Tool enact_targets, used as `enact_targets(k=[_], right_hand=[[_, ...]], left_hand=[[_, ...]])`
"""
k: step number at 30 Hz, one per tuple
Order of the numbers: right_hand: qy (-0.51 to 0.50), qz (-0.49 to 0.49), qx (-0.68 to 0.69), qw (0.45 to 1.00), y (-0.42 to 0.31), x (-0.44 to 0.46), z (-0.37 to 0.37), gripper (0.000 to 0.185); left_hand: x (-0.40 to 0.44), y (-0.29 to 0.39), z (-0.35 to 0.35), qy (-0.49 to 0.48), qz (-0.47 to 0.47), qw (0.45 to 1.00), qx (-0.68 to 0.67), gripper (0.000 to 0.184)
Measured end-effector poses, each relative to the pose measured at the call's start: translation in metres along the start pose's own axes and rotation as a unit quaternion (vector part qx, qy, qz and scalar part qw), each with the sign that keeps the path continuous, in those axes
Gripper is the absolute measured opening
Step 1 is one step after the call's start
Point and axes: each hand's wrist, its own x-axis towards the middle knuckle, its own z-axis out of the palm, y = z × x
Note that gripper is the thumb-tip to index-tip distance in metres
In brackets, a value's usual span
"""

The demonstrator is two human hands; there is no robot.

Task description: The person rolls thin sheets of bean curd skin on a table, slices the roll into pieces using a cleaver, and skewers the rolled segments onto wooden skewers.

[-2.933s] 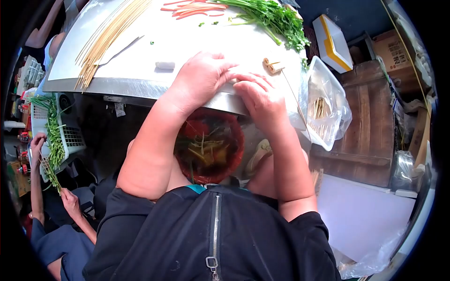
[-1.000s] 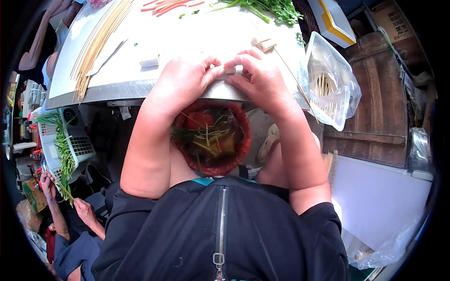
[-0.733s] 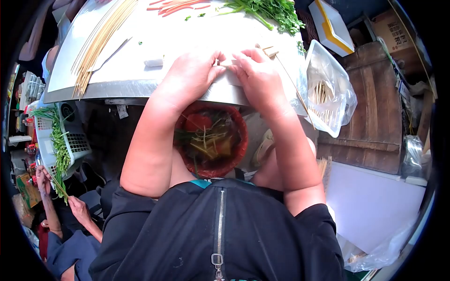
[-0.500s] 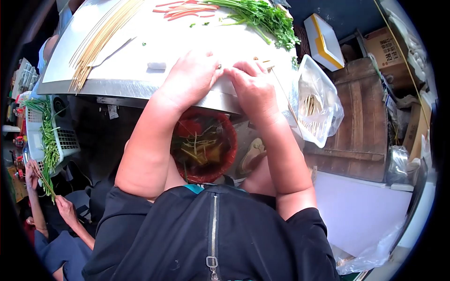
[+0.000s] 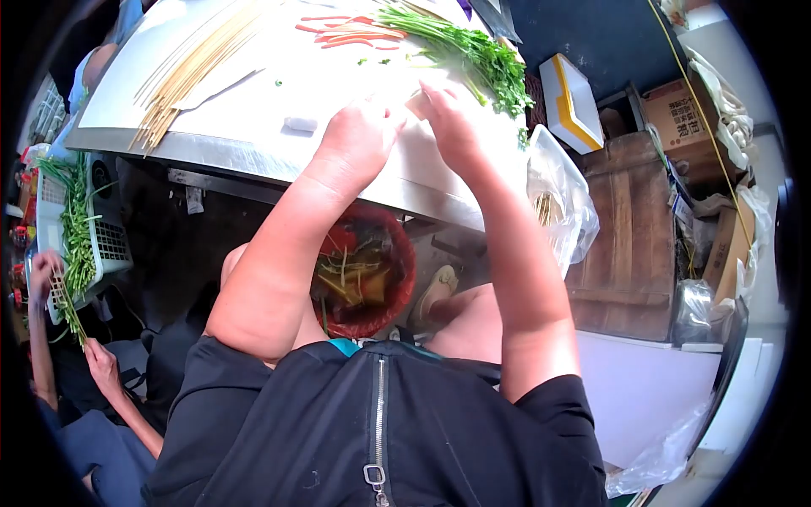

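Note:
My left hand (image 5: 359,131) is closed over the white tabletop (image 5: 253,110), its fingers curled; what is in them is hidden. Close on its right, my right hand (image 5: 452,122) is closed too, fingertips pinched towards the left hand. A small pale piece shows between the two hands, too bright to name. Left of my hands lies a short white cylinder (image 5: 300,124). Beyond them are red strips (image 5: 359,35) and a bunch of leafy greens (image 5: 481,59). A knife (image 5: 220,90) rests beside a spread of thin bamboo sticks (image 5: 190,76).
A clear-bagged white bin (image 5: 574,203) with sticks stands off the table's right end. Below the table edge sits a red-lined bucket (image 5: 405,287) of scraps. At left, another person's hands (image 5: 103,367) hold green stalks near a white basket (image 5: 110,249).
Both hands have moved slightly away from me over the table, the right one more. A thin stick that slanted from my right hand towards the bin no longer shows. The view has shifted slightly.

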Motion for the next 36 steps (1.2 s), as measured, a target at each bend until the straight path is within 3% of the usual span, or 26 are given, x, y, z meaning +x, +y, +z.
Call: enact_targets(k=[1, 2, 3, 4, 5, 7, 8, 9, 11, 12, 13, 14, 15, 16, 18, 23, 25, 36], right_hand=[[0.001, -0.005, -0.001, 1.000, -0.002, -0.001, -0.004, 0.037], [-0.023, 0.070, 0.226, 0.971, -0.006, -0.008, -0.009, 0.038], [-0.046, 0.142, 0.440, 0.886, -0.010, -0.016, -0.012, 0.039], [-0.026, 0.128, 0.512, 0.849, -0.013, -0.022, -0.010, 0.040], [-0.024, 0.130, 0.513, 0.848, -0.015, -0.028, -0.010, 0.040], [-0.013, 0.167, 0.571, 0.804, -0.016, -0.038, -0.012, 0.040], [-0.004, 0.149, 0.578, 0.803, -0.018, -0.044, -0.017, 0.042], [-0.002, 0.152, 0.578, 0.802, -0.017, -0.054, -0.023, 0.042], [0.060, 0.207, 0.276, 0.937, -0.008, -0.072, -0.036, 0.039], [0.060, 0.208, 0.276, 0.936, 0.008, -0.082, -0.033, 0.039], [0.087, 0.181, 0.095, 0.975, 0.031, -0.096, -0.022, 0.033], [0.109, 0.148, -0.090, 0.979, 0.039, -0.105, -0.019, 0.028], [0.108, 0.151, -0.090, 0.978, 0.044, -0.113, -0.013, 0.028], [0.095, 0.157, -0.028, 0.983, 0.043, -0.118, -0.013, 0.024], [0.108, 0.150, 0.048, 0.981, 0.036, -0.127, -0.013, 0.016], [0.139, 0.099, 0.129, 0.977, -0.001, -0.153, -0.029, 0.016], [0.076, 0.105, 0.220, 0.967, -0.014, -0.165, -0.032, 0.016], [0.067, 0.145, 0.232, 0.959, -0.022, -0.173, -0.026, 0.020]], left_hand=[[0.001, 0.004, -0.003, -0.028, -0.065, 0.996, -0.055, 0.030], [0.001, 0.009, -0.007, -0.025, -0.067, 0.996, -0.055, 0.030], [0.001, 0.014, -0.011, -0.079, -0.109, 0.981, -0.144, 0.028], [0.001, 0.017, -0.014, -0.134, -0.148, 0.953, -0.229, 0.027], [-0.001, 0.016, -0.011, -0.136, -0.148, 0.953, -0.228, 0.027], [-0.006, 0.015, -0.003, -0.083, -0.111, 0.896, -0.423, 0.026], [-0.007, 0.014, -0.004, -0.095, -0.102, 0.887, -0.440, 0.027], [-0.008, 0.015, -0.005, -0.098, -0.101, 0.887, -0.440, 0.027], [-0.010, 0.016, -0.007, -0.094, -0.098, 0.908, -0.397, 0.027], [-0.011, 0.013, -0.005, -0.071, -0.077, 0.939, -0.327, 0.027], [-0.012, 0.012, -0.007, -0.072, -0.077, 0.939, -0.328, 0.027], [-0.013, 0.012, -0.008, -0.042, -0.008, 0.988, -0.147, 0.028], [-0.014, 0.012, -0.009, -0.012, 0.063, 0.997, 0.038, 0.028], [-0.014, 0.007, -0.006, -0.015, 0.065, 0.997, 0.037, 0.028], [-0.011, -0.004, 0.004, 0.004, 0.139, 0.978, 0.158, 0.028], [-0.005, -0.002, 0.004, -0.022, 0.056, 0.990, 0.131, 0.026], [-0.004, -0.002, 0.003, -0.035, 0.006, 0.995, 0.093, 0.026], [-0.003, -0.005, 0.004, -0.029, -0.009, 0.998, 0.059, 0.024]])
